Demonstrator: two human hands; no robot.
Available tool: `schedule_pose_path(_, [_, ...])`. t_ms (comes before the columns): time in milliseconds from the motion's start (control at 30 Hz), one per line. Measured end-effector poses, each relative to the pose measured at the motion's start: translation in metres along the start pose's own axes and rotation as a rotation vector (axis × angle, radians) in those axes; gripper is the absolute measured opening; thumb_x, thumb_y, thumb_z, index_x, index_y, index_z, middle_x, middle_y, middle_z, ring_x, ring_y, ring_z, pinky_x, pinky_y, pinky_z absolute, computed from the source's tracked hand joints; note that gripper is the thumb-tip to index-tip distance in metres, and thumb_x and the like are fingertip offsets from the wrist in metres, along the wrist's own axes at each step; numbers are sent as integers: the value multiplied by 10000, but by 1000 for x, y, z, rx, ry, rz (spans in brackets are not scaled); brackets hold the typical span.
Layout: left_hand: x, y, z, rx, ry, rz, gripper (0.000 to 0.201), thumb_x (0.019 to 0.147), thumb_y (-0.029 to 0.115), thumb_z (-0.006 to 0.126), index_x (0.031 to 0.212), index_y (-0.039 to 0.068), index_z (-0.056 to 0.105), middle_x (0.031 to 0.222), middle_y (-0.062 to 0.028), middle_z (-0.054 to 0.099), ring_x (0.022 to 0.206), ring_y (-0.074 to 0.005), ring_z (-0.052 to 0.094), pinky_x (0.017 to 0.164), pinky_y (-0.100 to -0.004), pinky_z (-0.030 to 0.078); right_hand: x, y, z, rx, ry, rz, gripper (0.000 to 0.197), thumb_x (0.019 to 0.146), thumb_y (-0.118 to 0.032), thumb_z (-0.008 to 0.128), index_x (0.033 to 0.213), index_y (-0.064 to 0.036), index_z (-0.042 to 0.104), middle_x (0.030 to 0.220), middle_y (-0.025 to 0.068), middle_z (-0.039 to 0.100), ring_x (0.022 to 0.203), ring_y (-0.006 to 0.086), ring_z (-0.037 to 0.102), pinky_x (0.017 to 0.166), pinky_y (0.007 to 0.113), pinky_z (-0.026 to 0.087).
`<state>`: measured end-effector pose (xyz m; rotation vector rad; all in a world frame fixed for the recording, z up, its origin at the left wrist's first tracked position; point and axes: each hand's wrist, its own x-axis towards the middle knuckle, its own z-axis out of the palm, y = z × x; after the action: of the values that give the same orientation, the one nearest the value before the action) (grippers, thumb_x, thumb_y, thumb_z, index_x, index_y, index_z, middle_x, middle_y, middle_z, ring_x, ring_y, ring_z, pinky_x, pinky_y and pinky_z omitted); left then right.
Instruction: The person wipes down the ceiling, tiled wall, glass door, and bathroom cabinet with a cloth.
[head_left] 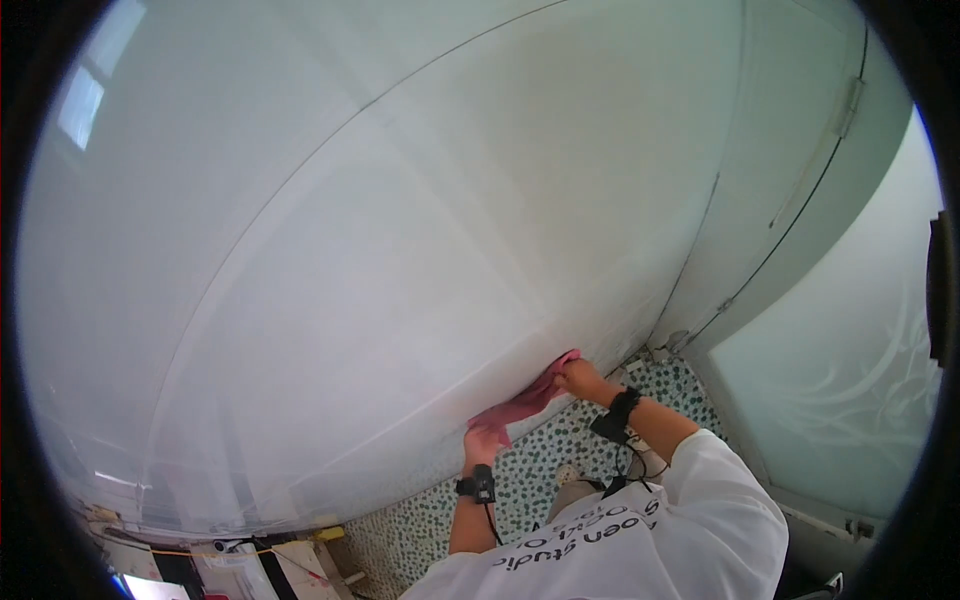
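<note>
A dark pink cloth (522, 402) stretches between my two hands, close against the lower part of a glossy white wall (420, 260). Its left end is in my left hand (484, 446), whose fingers are closed on it. Farther right and a little higher, my right hand (582, 380) grips the other end, fingers bent around the fabric. Between the hands the cloth hangs in loose folds. Each wrist wears a black strap with a small device and a cable.
Green-and-white pebble-patterned floor (420, 530) lies below. At the right stand a hinged white door (790, 150) and a frosted panel (840, 370) with a swirl pattern. Assorted items, including a yellow piece (328, 534) and a lit screen (150, 588), sit at the lower left.
</note>
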<state>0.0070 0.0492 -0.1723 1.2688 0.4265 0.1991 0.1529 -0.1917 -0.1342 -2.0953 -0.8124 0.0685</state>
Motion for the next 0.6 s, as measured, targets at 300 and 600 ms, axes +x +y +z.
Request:
schedule_pose_path(300, [44,18,213,695,-302,502,158,695,-2,472,837,-37,531,841,-114,564,767,-233,539,691,-318,430,-14,104,-167,85,440,111,153,741,-137,465,710,10,490,627,170,502,578,281,485,523,351,363])
schedule_pose_path(600, [-6,113,177,-846,-169,-17,293,673,-19,420,961,-29,469,1024,-151,491,966,-279,454,842,-394,357,19,-8,-200,515,212,95,155,783,-118,444,798,20,514,668,10,524,648,78,444,568,227,363])
